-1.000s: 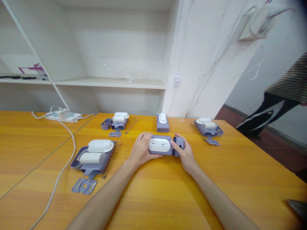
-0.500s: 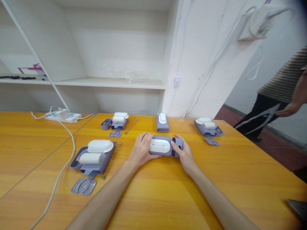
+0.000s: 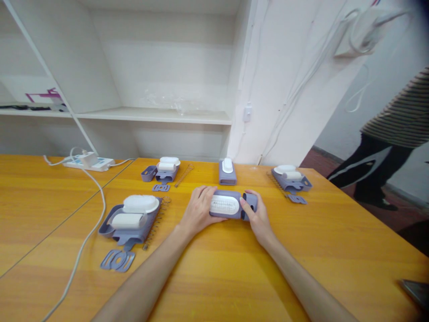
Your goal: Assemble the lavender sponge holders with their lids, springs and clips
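Observation:
Over the middle of the table, my left hand [image 3: 197, 211] is wrapped round the left end of a purple-grey plastic case [image 3: 218, 194]. A white oval brush [image 3: 224, 205] with its bristles up sits on that case. My right hand [image 3: 260, 219] grips a small purple-grey end piece [image 3: 250, 202] with a hole in it, thumb on top, right against the case's right end. From here I cannot tell whether the two parts are joined. Just beyond, an upright-looking case [image 3: 227, 179] of the same colour carries a white oval piece.
Sets of similar parts lie at the left [image 3: 134, 223], back left [image 3: 166, 172] and right [image 3: 291, 178], with white rollers and wire coils. A white cable [image 3: 100, 192] runs from a power strip [image 3: 87, 161]. A person in a striped top [image 3: 398, 116] stands at the right.
My hands and the case stay almost still, with only a slight shift of the view. The person at the right has moved; their hand no longer shows.

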`<state>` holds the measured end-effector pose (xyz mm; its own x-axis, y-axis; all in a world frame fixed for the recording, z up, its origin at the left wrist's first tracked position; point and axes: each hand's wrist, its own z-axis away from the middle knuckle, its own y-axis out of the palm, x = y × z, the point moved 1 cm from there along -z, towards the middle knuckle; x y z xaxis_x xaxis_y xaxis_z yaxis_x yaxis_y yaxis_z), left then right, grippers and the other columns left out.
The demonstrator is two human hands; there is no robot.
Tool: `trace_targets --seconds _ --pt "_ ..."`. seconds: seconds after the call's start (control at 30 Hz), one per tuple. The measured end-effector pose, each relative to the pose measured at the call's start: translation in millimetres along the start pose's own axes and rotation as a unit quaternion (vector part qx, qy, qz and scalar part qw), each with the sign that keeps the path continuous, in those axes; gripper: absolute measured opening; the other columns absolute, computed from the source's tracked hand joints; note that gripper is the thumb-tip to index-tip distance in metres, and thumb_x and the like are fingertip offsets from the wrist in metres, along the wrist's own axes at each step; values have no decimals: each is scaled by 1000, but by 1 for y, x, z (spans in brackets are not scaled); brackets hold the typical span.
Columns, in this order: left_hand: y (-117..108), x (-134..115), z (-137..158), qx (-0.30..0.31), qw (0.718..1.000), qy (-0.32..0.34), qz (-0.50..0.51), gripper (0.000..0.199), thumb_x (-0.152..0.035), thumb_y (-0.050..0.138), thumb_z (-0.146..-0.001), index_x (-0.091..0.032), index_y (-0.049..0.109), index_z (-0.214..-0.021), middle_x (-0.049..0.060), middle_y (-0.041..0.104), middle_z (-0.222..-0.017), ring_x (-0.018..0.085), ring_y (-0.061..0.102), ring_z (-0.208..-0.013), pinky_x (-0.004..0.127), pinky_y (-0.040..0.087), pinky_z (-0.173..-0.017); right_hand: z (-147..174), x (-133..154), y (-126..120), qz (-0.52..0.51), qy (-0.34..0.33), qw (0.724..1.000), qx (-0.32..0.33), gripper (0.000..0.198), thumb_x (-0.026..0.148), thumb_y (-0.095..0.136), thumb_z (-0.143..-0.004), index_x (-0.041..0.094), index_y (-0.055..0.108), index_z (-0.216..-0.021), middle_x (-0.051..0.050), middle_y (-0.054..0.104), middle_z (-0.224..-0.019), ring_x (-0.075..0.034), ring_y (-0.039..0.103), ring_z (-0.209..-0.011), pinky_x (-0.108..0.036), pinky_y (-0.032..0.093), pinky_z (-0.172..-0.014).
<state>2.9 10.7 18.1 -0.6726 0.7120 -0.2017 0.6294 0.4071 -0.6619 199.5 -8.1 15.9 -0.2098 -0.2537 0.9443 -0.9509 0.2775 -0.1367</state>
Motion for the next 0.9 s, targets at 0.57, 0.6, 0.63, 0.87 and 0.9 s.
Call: trace_targets --seconds 0.57,0.6,0.63,0.87,0.9 --pt "-3 -7 2 -8 999 32 4 86 -51 69 -65 -16 30 -132 16 55 -117 30 49 -110 48 38 -97 5 -2 4 -31 39 998 34 39 52 46 -84 24 51 -111 -3 56 -112 -22 51 -106 -34 37 -95" --pt "-3 -7 2 -11 999 30 6 86 -51 70 -65 -16 30 -133 16 55 -117 30 50 -110 48 38 -96 6 -3 4 -39 40 998 37 40 52 45 -85 25 50 -114 -3 55 -116 -22 49 -109 -34 36 -97" --pt "-3 -8 2 -13 999 28 9 86 -52 70 -65 -17 30 -133 16 55 -117 30 50 -110 49 38 -96 6 -3 3 -47 40 997 40 41 52 44 -85 25 49 -116 -3 54 -119 -22 48 -112 -35 35 -98" --pt "-1 -8 2 -12 1000 6 2 91 -55 70 -61 -18 29 -133 14 55 -116 30 50 -109 47 41 -95 5 -10 3 -56 24 998 17 46 51 46 -84 25 46 -122 -3 50 -126 -21 44 -118 -33 33 -101" --pt "-1 -8 2 -10 1000 2 -2 92 -57 70 -61 -18 30 -133 14 55 -116 30 50 -108 47 41 -94 5 -9 4 -49 24 998 16 46 50 47 -84 24 46 -122 -3 50 -125 -21 45 -117 -33 34 -100"
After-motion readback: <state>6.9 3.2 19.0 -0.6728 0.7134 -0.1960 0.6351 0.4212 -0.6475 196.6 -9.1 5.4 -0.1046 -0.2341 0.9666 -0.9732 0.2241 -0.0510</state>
